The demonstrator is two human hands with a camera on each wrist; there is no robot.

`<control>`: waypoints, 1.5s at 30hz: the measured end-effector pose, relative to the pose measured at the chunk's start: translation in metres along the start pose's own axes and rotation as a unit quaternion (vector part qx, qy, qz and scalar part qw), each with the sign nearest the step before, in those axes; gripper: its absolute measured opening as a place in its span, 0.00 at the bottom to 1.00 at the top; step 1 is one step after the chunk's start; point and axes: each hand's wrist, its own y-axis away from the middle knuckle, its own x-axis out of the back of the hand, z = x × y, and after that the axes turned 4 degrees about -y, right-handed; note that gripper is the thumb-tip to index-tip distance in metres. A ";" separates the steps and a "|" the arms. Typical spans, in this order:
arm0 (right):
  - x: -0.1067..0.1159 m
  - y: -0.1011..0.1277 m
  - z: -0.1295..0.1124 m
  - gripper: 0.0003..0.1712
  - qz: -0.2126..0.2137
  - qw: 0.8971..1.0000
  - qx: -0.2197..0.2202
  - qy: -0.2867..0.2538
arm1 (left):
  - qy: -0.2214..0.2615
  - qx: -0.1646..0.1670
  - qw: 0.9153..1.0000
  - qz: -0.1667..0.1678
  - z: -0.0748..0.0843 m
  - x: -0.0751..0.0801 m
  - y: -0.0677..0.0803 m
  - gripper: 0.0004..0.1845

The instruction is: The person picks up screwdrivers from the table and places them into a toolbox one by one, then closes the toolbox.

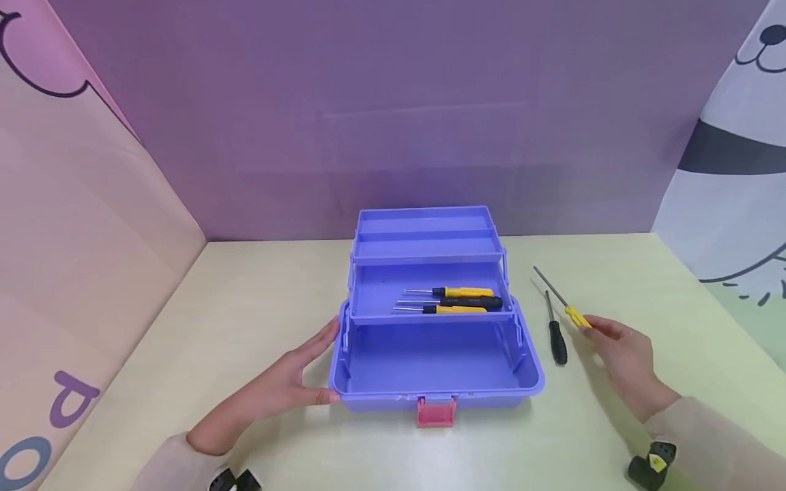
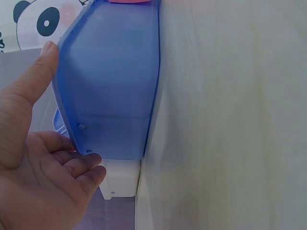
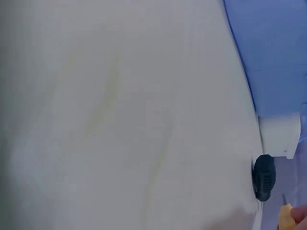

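Purple plastic toolbox (image 1: pixel 436 368) sits open in the middle of the pale tabletop (image 1: pixel 258 320), pink latch (image 1: pixel 437 411) facing the near edge and its stepped trays folded back toward the far edge. Lower tray has three screwdrivers (image 1: pixel 457 301) lying side by side, two with yellow handles and a black one between them, tips pointing to the left edge. Left hand (image 1: pixel 288 382) rests flat against the toolbox's left end, fingers (image 1: pixel 322 337) pretty much straight along the wall and thumb down by the near left corner, so it's touching the box rather than gripping anything; the left wrist view shows the same thing, palm open right beside the blue wall. Over on the right side of the tabletop, just right of the toolbox, the right hand (image 1: pixel 620 358) has its fingertips pinched on the handle of a yellow-handled screwdriver (image 1: pixel 574 315), whose long shaft angles away toward the far edge. The handle is mostly hidden by the fingers, and I can't tell whether it's lifted off the tabletop or lying on it. Just beside that one, between it and the toolbox, a black-handled screwdriver (image 1: pixel 557 339) lies on the tabletop, not touching either. Behind it all there's a purple backdrop (image 1: pixel 393 102), a pink panel (image 1: pixel 74 204) on the left and a panda print (image 1: pixel 737 150) on the right.
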 end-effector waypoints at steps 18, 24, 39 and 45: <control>-0.010 0.008 0.001 0.11 -0.033 0.992 0.022 -0.119 | 0.000 0.004 1.000 -0.004 -0.003 -0.002 0.004 0.53; -0.015 0.013 -0.002 0.13 -0.040 0.988 0.030 -0.145 | 0.006 -0.002 1.000 -0.005 -0.004 -0.003 0.004 0.52; -0.018 0.020 -0.015 0.11 -0.046 0.978 0.055 -0.196 | 0.012 -0.010 1.000 -0.003 -0.003 -0.002 0.002 0.52; -0.019 0.021 -0.023 0.10 -0.043 0.972 0.061 -0.222 | 0.012 -0.013 1.000 -0.001 -0.002 0.000 0.002 0.52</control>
